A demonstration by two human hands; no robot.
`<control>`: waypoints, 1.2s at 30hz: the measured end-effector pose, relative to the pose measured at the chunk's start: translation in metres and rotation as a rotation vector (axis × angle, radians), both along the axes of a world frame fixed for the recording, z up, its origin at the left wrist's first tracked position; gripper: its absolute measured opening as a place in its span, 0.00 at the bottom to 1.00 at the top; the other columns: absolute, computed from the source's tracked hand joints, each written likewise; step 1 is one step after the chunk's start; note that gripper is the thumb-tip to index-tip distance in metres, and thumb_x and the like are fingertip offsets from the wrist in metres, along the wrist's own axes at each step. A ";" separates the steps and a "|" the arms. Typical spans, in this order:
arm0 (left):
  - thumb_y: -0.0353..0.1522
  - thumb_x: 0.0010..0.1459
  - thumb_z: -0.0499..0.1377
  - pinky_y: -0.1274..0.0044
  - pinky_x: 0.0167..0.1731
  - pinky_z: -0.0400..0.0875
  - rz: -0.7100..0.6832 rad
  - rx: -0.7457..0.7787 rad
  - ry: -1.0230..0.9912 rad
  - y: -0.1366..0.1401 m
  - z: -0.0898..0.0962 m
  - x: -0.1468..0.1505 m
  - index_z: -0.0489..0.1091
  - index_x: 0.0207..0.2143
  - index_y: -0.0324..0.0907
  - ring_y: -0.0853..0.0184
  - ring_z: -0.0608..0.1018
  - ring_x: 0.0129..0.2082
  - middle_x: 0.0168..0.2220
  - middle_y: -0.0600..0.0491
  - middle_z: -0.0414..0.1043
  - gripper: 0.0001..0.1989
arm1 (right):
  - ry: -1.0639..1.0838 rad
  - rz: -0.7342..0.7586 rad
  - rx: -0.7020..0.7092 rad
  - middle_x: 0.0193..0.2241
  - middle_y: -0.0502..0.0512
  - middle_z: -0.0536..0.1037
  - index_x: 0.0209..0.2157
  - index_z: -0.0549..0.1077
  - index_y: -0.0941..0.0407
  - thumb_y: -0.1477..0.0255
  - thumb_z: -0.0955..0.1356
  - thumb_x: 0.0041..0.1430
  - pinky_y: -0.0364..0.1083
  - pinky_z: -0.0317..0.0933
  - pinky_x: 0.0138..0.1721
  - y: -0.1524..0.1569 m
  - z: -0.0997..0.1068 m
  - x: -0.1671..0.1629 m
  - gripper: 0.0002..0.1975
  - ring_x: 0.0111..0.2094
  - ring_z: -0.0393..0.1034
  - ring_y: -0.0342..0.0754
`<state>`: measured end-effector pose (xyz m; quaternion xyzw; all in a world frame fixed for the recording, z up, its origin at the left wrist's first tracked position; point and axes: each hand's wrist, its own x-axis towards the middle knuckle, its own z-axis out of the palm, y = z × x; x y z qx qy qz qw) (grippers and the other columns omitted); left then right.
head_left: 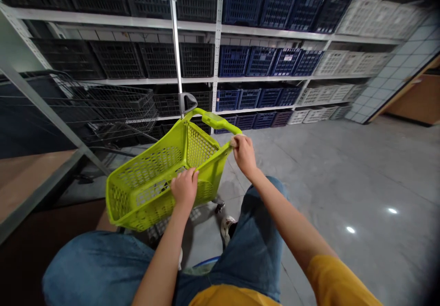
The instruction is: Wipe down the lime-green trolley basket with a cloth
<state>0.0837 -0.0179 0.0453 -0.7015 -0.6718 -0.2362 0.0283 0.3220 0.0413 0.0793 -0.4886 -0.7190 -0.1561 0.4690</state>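
Observation:
A lime-green plastic shopping cart (161,159) with perforated walls stands in front of my knees, its basket holding nothing that I can see. My left hand (184,187) is closed over the near side rim, fingers curled inside the basket. At the right end of the green push handle (215,120), my right hand (244,153) is closed on a small beige wad (234,141), perhaps cloth, pressed against the corner where handle and basket meet. My fingers hide most of the wad.
Shelves of black crates (117,60), blue crates (259,60) and white crates (332,63) line the back. A dark wire cart (117,102) stands left, behind a metal post (51,108). A chrome pole (176,44) rises behind the green cart. Grey floor (326,173) extends right.

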 end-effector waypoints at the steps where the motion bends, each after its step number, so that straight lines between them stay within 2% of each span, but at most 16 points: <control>1: 0.42 0.68 0.48 0.70 0.40 0.62 0.004 -0.001 0.000 0.000 0.000 0.001 0.74 0.50 0.47 0.58 0.77 0.44 0.44 0.48 0.80 0.18 | 0.027 -0.015 0.003 0.44 0.61 0.75 0.48 0.69 0.56 0.78 0.61 0.64 0.57 0.63 0.52 -0.002 -0.001 -0.004 0.12 0.49 0.64 0.56; 3: 0.42 0.68 0.48 0.70 0.40 0.62 0.006 0.000 0.004 -0.001 0.000 0.001 0.74 0.49 0.47 0.58 0.77 0.43 0.44 0.48 0.80 0.18 | 0.012 0.046 -0.004 0.43 0.60 0.75 0.47 0.69 0.55 0.77 0.61 0.65 0.56 0.63 0.53 -0.010 -0.006 -0.020 0.11 0.48 0.65 0.55; 5: 0.42 0.68 0.48 0.70 0.40 0.62 0.001 0.005 0.008 -0.001 -0.001 0.001 0.74 0.50 0.47 0.58 0.77 0.44 0.44 0.48 0.80 0.19 | -0.090 0.166 -0.016 0.43 0.58 0.76 0.45 0.70 0.54 0.76 0.62 0.66 0.54 0.62 0.55 -0.017 -0.009 -0.033 0.09 0.49 0.66 0.53; 7: 0.42 0.68 0.48 0.70 0.40 0.62 -0.010 0.005 0.008 -0.001 -0.001 -0.001 0.74 0.50 0.47 0.58 0.77 0.44 0.44 0.48 0.80 0.19 | -0.191 0.220 -0.015 0.41 0.57 0.76 0.43 0.71 0.53 0.74 0.62 0.67 0.53 0.63 0.54 -0.017 -0.007 -0.031 0.07 0.48 0.66 0.52; 9: 0.42 0.68 0.48 0.71 0.40 0.62 -0.015 0.003 0.001 -0.001 -0.002 -0.002 0.74 0.50 0.47 0.59 0.77 0.44 0.45 0.48 0.80 0.19 | -0.204 0.154 0.011 0.40 0.57 0.77 0.42 0.71 0.54 0.73 0.62 0.68 0.54 0.63 0.52 -0.009 0.002 -0.017 0.06 0.46 0.67 0.53; 11: 0.42 0.68 0.48 0.71 0.41 0.62 -0.014 0.011 -0.008 0.000 -0.002 -0.001 0.74 0.49 0.47 0.59 0.77 0.43 0.44 0.48 0.80 0.18 | -0.133 0.025 0.041 0.39 0.59 0.77 0.41 0.71 0.55 0.73 0.61 0.69 0.55 0.63 0.50 -0.001 0.010 -0.003 0.07 0.44 0.66 0.54; 14: 0.41 0.68 0.49 0.70 0.40 0.62 -0.007 0.018 -0.019 0.000 -0.002 0.002 0.75 0.49 0.47 0.59 0.77 0.43 0.43 0.47 0.80 0.18 | -0.093 -0.039 0.041 0.39 0.59 0.77 0.41 0.71 0.55 0.74 0.61 0.69 0.57 0.63 0.50 -0.002 0.007 -0.009 0.08 0.45 0.65 0.54; 18: 0.41 0.68 0.49 0.70 0.39 0.62 -0.010 0.015 -0.014 -0.001 -0.001 0.000 0.75 0.49 0.46 0.58 0.77 0.43 0.43 0.47 0.80 0.18 | -0.211 0.160 0.013 0.43 0.58 0.77 0.44 0.71 0.53 0.73 0.62 0.68 0.58 0.61 0.56 -0.016 -0.011 -0.037 0.08 0.50 0.65 0.54; 20: 0.41 0.68 0.48 0.70 0.39 0.62 -0.013 0.019 -0.004 -0.001 -0.001 -0.003 0.75 0.49 0.46 0.58 0.77 0.43 0.44 0.47 0.80 0.19 | -0.234 0.226 0.003 0.45 0.58 0.77 0.46 0.71 0.53 0.73 0.62 0.68 0.57 0.61 0.57 -0.015 -0.011 -0.032 0.09 0.50 0.66 0.53; 22: 0.41 0.68 0.49 0.70 0.39 0.61 -0.013 0.025 0.004 -0.001 -0.001 -0.004 0.75 0.49 0.47 0.58 0.77 0.43 0.44 0.48 0.80 0.18 | -0.168 0.184 0.000 0.45 0.59 0.76 0.47 0.71 0.53 0.74 0.61 0.68 0.58 0.61 0.57 -0.007 -0.004 -0.014 0.10 0.50 0.66 0.53; 24: 0.42 0.68 0.48 0.70 0.38 0.61 -0.006 0.033 0.011 0.000 -0.003 -0.004 0.75 0.49 0.47 0.58 0.77 0.43 0.43 0.49 0.80 0.18 | 0.008 0.055 0.021 0.48 0.61 0.73 0.47 0.71 0.54 0.76 0.61 0.67 0.59 0.61 0.56 0.000 0.001 0.003 0.11 0.53 0.64 0.54; 26: 0.42 0.68 0.48 0.70 0.38 0.60 -0.001 0.044 0.017 0.001 -0.004 -0.004 0.75 0.48 0.47 0.58 0.77 0.42 0.43 0.49 0.80 0.19 | 0.193 -0.038 0.052 0.49 0.62 0.71 0.47 0.71 0.55 0.76 0.62 0.65 0.59 0.61 0.56 -0.001 -0.005 0.005 0.12 0.54 0.63 0.55; 28: 0.42 0.68 0.47 0.70 0.38 0.60 -0.002 0.062 0.020 0.001 -0.005 -0.003 0.75 0.48 0.47 0.58 0.77 0.42 0.42 0.49 0.80 0.19 | 0.278 -0.029 0.056 0.48 0.62 0.71 0.45 0.72 0.55 0.77 0.62 0.64 0.58 0.62 0.55 -0.011 -0.021 -0.009 0.11 0.53 0.64 0.55; 32: 0.43 0.68 0.47 0.70 0.37 0.60 -0.022 0.079 0.029 0.002 -0.006 -0.006 0.75 0.49 0.46 0.58 0.77 0.41 0.42 0.48 0.80 0.20 | 0.185 0.157 -0.030 0.47 0.59 0.74 0.45 0.72 0.52 0.75 0.63 0.65 0.56 0.63 0.53 -0.030 -0.055 -0.036 0.10 0.51 0.67 0.54; 34: 0.43 0.68 0.47 0.70 0.37 0.60 -0.032 0.079 0.028 0.002 -0.007 -0.007 0.75 0.49 0.46 0.58 0.77 0.41 0.42 0.47 0.80 0.20 | 0.191 0.171 -0.029 0.46 0.59 0.75 0.46 0.72 0.52 0.74 0.63 0.65 0.56 0.63 0.53 -0.023 -0.054 -0.026 0.10 0.50 0.68 0.54; 36: 0.43 0.68 0.47 0.70 0.37 0.60 -0.035 0.085 0.024 0.002 -0.008 -0.008 0.75 0.48 0.46 0.59 0.77 0.41 0.42 0.47 0.80 0.20 | 0.323 0.061 0.028 0.45 0.59 0.75 0.47 0.71 0.53 0.74 0.63 0.63 0.57 0.63 0.53 -0.005 -0.043 -0.005 0.12 0.49 0.68 0.54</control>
